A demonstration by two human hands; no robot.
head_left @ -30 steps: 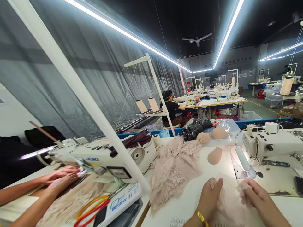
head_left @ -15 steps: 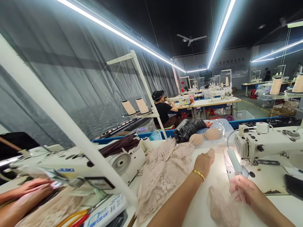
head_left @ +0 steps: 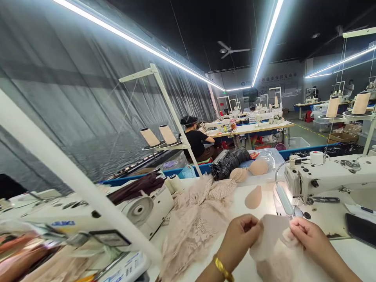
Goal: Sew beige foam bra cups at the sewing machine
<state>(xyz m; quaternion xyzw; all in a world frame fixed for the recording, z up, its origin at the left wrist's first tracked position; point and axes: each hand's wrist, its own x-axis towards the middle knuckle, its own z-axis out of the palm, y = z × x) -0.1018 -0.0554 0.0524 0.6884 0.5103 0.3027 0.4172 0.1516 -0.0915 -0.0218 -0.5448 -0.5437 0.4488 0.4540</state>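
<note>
My left hand (head_left: 242, 239), with a gold bracelet at its wrist, pinches the left edge of a thin beige fabric piece (head_left: 272, 235). Opposite it, my right hand (head_left: 308, 235) pinches the right side near a bunched bit of pale material. Sheer beige fabric (head_left: 279, 264) hangs below, blurred. A beige teardrop-shaped pad (head_left: 253, 197) lies on the white table just beyond my hands. Beige lace (head_left: 196, 219) is heaped to the left. The lit head of a white sewing machine (head_left: 296, 180) stands behind my right hand.
Moulded beige cups (head_left: 258, 167) rest on a clear plastic bin (head_left: 274, 156) beside a black plastic bundle (head_left: 230, 162). A phone (head_left: 360, 229) lies at the right. A second sewing machine (head_left: 70, 215) and another person's blurred arms are at the left. A person in black (head_left: 196, 143) sits farther back.
My left hand has come back from the far part of the table and grips the fabric piece near my right hand. The teardrop pad lies uncovered. The view has shifted slightly.
</note>
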